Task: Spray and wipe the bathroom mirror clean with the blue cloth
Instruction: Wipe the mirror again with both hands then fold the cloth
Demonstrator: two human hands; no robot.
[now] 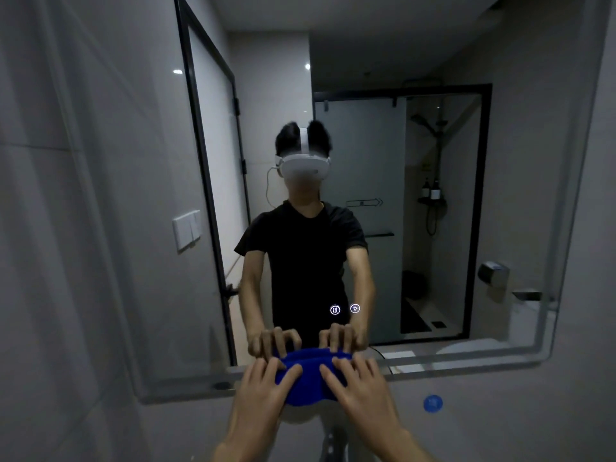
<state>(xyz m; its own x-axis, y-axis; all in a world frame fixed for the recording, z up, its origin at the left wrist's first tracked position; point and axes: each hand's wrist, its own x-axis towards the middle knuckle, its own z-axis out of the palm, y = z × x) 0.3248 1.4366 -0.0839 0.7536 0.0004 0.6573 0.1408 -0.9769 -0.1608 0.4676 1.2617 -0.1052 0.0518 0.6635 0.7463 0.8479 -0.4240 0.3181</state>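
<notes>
One blue cloth (305, 378) is bunched against the lower edge of the one bathroom mirror (433, 228), between two hands. The left hand (266, 385) covers its left end and the right hand (358, 383) its right end, both with fingers spread nearly straight, pressing it flat to the glass. Two lit touch icons (345, 309) glow just above the cloth. One round blue sticker (433, 403) sits below the mirror, right of the cloth.

Mirror (433, 61) on tiled wall; blue cloth (305, 378) flat against its lower edge.
</notes>
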